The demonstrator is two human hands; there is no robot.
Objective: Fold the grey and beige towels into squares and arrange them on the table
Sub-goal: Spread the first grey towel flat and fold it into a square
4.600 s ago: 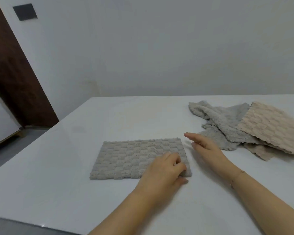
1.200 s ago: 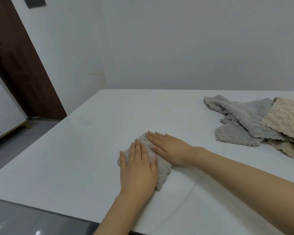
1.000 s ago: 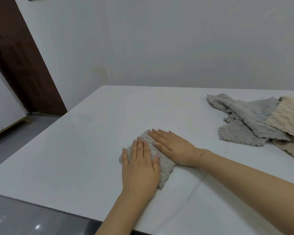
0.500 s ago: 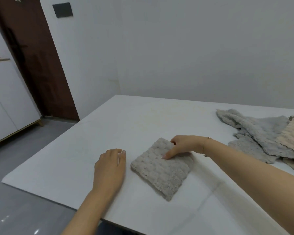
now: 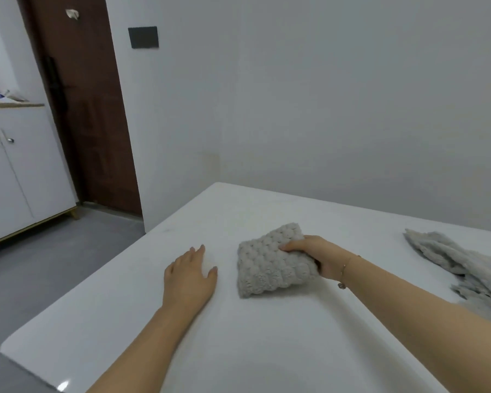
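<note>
A person's right hand grasps a folded grey towel by its right edge, thumb on top and fingers curled underneath, so that side appears slightly raised off a white table while the lower left corner seems to touch the surface. The towel is a thick, bubble-textured square packet, tilted a little, sitting toward the middle of the table's near half. A thin bracelet with a small charm circles the right wrist. To the left of the folded towel, just apart from it, the left hand lies palm down on the tabletop, fingers relaxed and holding nothing. Far to the right of the folded towel, at the picture's edge, a heap of unfolded grey towels lies rumpled on the table; only part of it shows. Behind the towel stands a plain pale wall. Up and to the left of the towel, a small dark rectangular plate is fixed to that wall, beside a dark brown door with a dark handle. Further left of the door stands a white cabinet with two small round knobs and a few blurred items on top. Grey floor lies below the table's left edge. No writing, brand or label can be read anywhere.
</note>
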